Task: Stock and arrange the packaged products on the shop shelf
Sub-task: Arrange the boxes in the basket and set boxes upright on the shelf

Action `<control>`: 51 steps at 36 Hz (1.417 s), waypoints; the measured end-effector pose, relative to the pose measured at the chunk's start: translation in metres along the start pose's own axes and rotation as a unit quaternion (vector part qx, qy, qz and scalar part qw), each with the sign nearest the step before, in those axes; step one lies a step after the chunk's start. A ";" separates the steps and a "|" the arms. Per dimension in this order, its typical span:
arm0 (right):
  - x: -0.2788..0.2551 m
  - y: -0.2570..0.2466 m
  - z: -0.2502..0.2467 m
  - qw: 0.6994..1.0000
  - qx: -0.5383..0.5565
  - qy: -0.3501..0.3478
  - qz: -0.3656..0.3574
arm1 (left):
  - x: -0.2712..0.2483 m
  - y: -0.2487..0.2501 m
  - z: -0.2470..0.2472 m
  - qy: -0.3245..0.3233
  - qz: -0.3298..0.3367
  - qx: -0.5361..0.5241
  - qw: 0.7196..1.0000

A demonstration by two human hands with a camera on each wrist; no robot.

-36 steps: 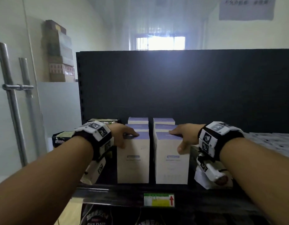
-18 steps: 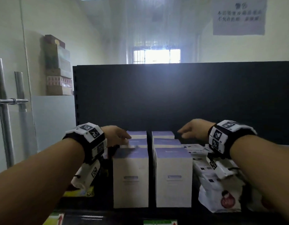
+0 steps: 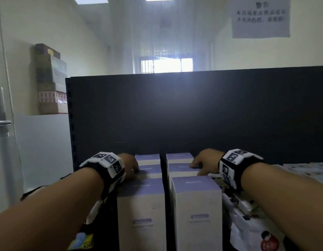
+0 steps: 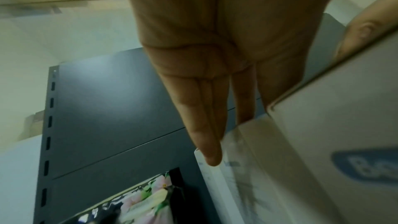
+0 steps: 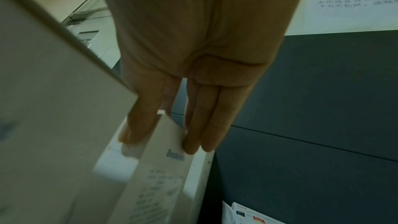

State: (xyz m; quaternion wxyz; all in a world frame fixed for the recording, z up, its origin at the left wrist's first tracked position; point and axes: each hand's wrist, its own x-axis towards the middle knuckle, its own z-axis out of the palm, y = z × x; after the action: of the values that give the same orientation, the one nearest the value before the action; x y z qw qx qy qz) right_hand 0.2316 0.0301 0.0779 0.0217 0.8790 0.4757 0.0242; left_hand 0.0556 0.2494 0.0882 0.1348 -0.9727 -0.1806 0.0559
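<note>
Two rows of white boxes with purple tops stand on the dark shelf, three deep each. The left row has a front box [image 3: 141, 211], a middle box [image 3: 151, 171] and a back box [image 3: 147, 158]. The right row has a front box [image 3: 197, 211], a middle box [image 3: 180, 169] and a back box [image 3: 178, 157]. My left hand [image 3: 129, 167] touches the left middle box; in the left wrist view its fingers [image 4: 206, 108] lie straight along the box side. My right hand [image 3: 205, 163] rests on the right middle box, and a box corner pokes between its straight fingers [image 5: 202, 122].
The shelf's dark back panel [image 3: 193, 115] rises right behind the boxes. White printed packets [image 3: 251, 223] lie to the right of the rows, a flower-printed dark pack [image 4: 146, 198] to the left. Stacked cartons [image 3: 50, 78] and a metal door handle [image 3: 1, 124] stand at far left.
Both hands have left the front boxes, lifted, and come down further back on the middle boxes. The head view has moved closer and tilted up.
</note>
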 end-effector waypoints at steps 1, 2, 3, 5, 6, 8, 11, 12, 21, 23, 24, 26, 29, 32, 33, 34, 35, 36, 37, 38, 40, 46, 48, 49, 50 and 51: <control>0.001 0.000 0.000 1.000 -0.002 0.003 -0.003 | 0.001 0.001 -0.002 -0.005 -0.004 0.003 1.000; 0.001 0.000 0.000 1.000 -0.003 0.008 -0.006 | 0.002 0.003 -0.005 -0.011 -0.011 0.004 1.000; 0.002 0.000 0.000 1.000 -0.004 0.013 -0.008 | 0.004 0.005 -0.007 -0.012 -0.017 0.006 1.000; 0.003 0.000 0.001 1.000 -0.005 0.019 -0.009 | 0.007 0.008 -0.009 -0.006 -0.027 0.010 1.000; 0.004 0.000 0.002 1.000 -0.003 0.021 -0.007 | 0.008 0.009 -0.009 -0.001 -0.033 0.010 0.999; 0.007 0.000 0.004 1.000 0.001 0.026 -0.004 | 0.012 0.011 -0.008 0.003 -0.043 0.009 0.999; 0.009 -0.002 0.006 1.000 0.006 0.031 -0.001 | 0.016 0.015 -0.007 0.012 -0.049 0.026 0.998; 0.009 -0.002 0.006 1.000 0.006 0.031 0.000 | 0.017 0.018 -0.007 0.008 -0.049 0.035 0.998; -0.001 0.000 0.006 1.000 0.025 0.012 0.014 | 0.019 0.018 -0.011 -0.017 -0.047 0.046 0.998; -0.008 0.003 0.005 0.997 0.064 0.025 0.021 | 0.015 0.017 -0.010 -0.015 -0.051 0.013 0.998; -0.014 0.004 0.004 0.995 0.087 0.043 0.024 | 0.012 0.015 -0.010 -0.011 -0.051 -0.004 0.999; -0.026 0.006 -0.001 0.991 0.106 0.085 0.019 | 0.005 0.011 -0.008 0.015 -0.051 -0.034 0.998; -0.044 0.004 -0.010 0.987 0.118 0.108 0.012 | -0.009 0.006 -0.009 0.070 -0.061 -0.109 0.990; -0.059 -0.005 -0.017 0.982 0.149 0.116 -0.005 | -0.025 0.004 -0.015 0.062 -0.053 -0.169 0.982; -0.063 -0.009 -0.019 0.981 0.155 0.116 -0.011 | -0.031 0.003 -0.017 0.053 -0.052 -0.191 0.979; -0.067 -0.014 -0.020 0.980 0.162 0.112 -0.018 | -0.037 0.002 -0.018 0.043 -0.050 -0.210 0.975; -0.070 -0.019 -0.021 0.981 0.165 0.099 -0.026 | -0.043 0.001 -0.017 0.032 -0.047 -0.220 0.974; -0.073 -0.024 -0.020 0.983 0.161 0.077 -0.033 | -0.047 0.000 -0.016 0.018 -0.044 -0.219 0.975; -0.075 -0.028 -0.019 0.986 0.151 0.051 -0.040 | -0.052 0.001 -0.014 0.003 -0.048 -0.213 0.976; -0.076 -0.032 -0.017 0.990 0.133 0.028 -0.045 | -0.056 0.003 -0.012 -0.012 -0.055 -0.209 0.976; -0.077 -0.038 -0.013 0.993 0.102 0.005 -0.052 | -0.061 0.007 -0.006 -0.029 -0.059 -0.209 0.976; -0.079 -0.044 -0.013 0.994 0.102 0.007 -0.040 | -0.073 0.021 -0.002 0.024 -0.049 -0.150 0.987; -0.079 -0.045 -0.013 0.994 0.102 0.009 -0.037 | -0.074 0.024 0.000 0.036 -0.050 -0.147 0.987; -0.078 -0.045 -0.012 0.994 0.100 0.011 -0.038 | -0.074 0.024 0.002 0.045 -0.050 -0.151 0.986; -0.078 -0.044 -0.012 0.994 0.098 0.011 -0.037 | -0.075 0.025 0.003 0.054 -0.050 -0.158 0.985; -0.078 -0.044 -0.011 0.994 0.099 0.011 -0.035 | -0.075 0.025 0.005 0.060 -0.050 -0.164 0.983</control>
State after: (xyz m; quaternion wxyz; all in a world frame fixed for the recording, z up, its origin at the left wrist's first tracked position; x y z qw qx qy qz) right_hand 0.1517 -0.0107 0.0843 -0.0702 0.8595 0.5061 -0.0144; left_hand -0.0068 0.2007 0.0814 -0.0131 -0.9729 -0.2273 -0.0397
